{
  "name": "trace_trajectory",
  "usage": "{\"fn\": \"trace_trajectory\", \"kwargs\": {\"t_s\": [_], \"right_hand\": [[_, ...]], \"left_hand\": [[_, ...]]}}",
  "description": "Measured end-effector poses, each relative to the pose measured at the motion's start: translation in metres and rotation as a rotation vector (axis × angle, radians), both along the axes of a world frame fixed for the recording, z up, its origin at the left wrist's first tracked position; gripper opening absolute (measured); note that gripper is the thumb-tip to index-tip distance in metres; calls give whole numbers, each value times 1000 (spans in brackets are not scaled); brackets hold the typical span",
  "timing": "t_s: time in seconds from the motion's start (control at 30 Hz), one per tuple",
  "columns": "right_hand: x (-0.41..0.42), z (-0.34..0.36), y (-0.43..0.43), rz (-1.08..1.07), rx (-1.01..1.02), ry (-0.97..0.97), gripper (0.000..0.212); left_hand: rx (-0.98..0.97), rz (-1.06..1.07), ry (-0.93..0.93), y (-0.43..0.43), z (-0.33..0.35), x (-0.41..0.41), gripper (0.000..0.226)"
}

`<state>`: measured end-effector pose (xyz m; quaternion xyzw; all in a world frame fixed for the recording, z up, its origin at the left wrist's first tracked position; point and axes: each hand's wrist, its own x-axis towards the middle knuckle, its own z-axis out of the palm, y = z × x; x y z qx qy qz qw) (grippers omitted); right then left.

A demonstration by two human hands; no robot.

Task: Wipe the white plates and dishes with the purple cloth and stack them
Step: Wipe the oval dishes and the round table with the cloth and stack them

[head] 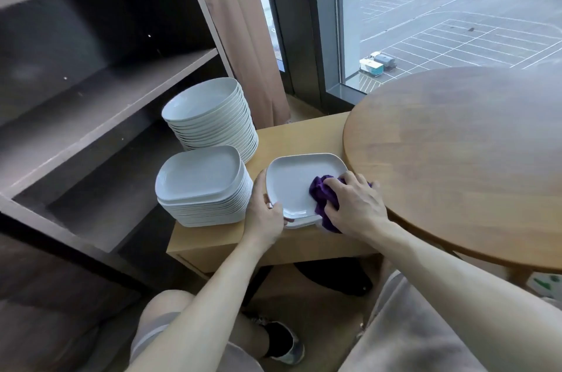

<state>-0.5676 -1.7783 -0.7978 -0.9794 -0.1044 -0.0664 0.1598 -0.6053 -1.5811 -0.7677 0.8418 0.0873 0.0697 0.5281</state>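
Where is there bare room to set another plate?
The round wooden table is bare. The pale wooden bench is crowded: stack of round white plates, stack of squarish white dishes, plate being wiped; a strip behind it is free.

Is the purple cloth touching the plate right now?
Touching: the head view shows the right hand holding the bunched purple cloth directly on the plate.

The left hand (264,213) grips a white square plate's (296,186) edge over the low table (301,137); the right hand (354,204) presses a purple cloth (322,194) onto it.
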Motion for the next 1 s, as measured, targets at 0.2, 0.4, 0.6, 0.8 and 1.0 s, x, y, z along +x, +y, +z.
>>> {"fn": "trace_trajectory", "kwargs": {"t_s": [0.2, 0.4, 0.6, 0.8, 1.0], "right_hand": [[-5, 7, -12, 51, 83, 4, 29], [-5, 7, -11, 70, 97, 34, 30], [-4, 5, -10, 81, 77, 39, 35], [-6, 3, -10, 86, 75, 46, 38], [-5, 2, -10, 94, 57, 50, 35]], "left_hand": [[-61, 75, -60, 15, 21, -2, 70], [-107, 257, -121, 67, 68, -2, 66], [-261, 434, -148, 116, 80, -5, 59], [-357, 519, -88, 149, 67, -8, 48], [-46, 555, -38, 175, 57, -11, 36]]}}
